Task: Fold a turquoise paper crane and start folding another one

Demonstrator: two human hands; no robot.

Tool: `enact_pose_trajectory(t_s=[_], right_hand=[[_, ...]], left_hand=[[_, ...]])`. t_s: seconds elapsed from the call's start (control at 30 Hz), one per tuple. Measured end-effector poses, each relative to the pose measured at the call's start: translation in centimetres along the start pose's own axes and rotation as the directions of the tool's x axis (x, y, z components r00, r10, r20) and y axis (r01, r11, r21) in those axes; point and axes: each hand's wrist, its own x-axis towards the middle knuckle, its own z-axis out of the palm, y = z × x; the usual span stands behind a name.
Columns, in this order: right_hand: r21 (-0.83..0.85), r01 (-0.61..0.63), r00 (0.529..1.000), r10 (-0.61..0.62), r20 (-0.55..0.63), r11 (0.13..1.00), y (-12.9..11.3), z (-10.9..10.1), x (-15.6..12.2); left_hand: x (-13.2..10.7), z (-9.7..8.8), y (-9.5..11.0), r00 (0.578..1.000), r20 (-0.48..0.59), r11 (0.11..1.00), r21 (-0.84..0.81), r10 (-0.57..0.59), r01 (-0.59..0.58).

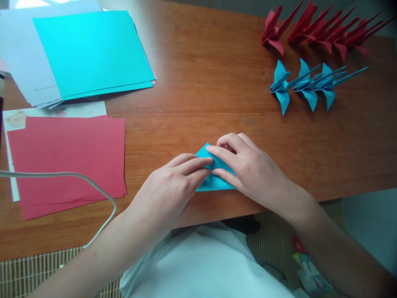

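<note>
My two hands meet over a folded blue paper (pixel 217 184). It lies on the wooden surface (pixel 198 82), to the right of the red paper stack (pixel 68 161) and a little nearer to me. My left hand (pixel 173 182) lays its fingers flat and together on the paper's left side. My right hand (pixel 248 165) presses from the other side, forefinger and thumb stretched out. Neither hand grips the paper; both only press down.

If my pressure is uneven, I judge the layers could slide and the crease set crooked.

The paper's one visible tip points away from me, so its long axis seems to run outward from me, though my hands hide most of it.

Beyond the red paper stack lie turquoise sheets (pixel 93 49). Far to its right stand red paper cranes (pixel 316 31) and blue paper cranes (pixel 307 82).
</note>
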Motion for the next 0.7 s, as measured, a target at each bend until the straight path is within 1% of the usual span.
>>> enact_pose_trajectory(t_s=[0.1, 0.33, 0.6, 0.7], right_hand=[[0.002, 0.005, 0.999, -0.005, 0.035, 1.0, 0.0, -0.3, 0.3], [-0.063, -0.006, 0.998, 0.01, 0.06, 0.998, -0.3, -0.2, 0.7], [-0.177, 0.003, 0.994, 0.016, 0.106, 0.984, -1.1, -0.7, 1.0], [-0.221, 0.033, 0.99, -0.001, 0.142, 0.975, -1.3, -1.2, 1.4]], left_hand=[[0.3, 0.2, -0.5, 1.0, 0.003, 0.999, -0.051, -0.01, 0.01], [0.6, 0.5, -0.8, 1.0, -0.004, 1.0, -0.018, -0.02, 0.02], [0.1, 0.4, -0.8, 0.999, 0.054, 1.0, 0.016, 0.007, -0.008], [0.0, 0.3, -0.9, 0.997, 0.074, 1.0, 0.028, 0.009, -0.011]])
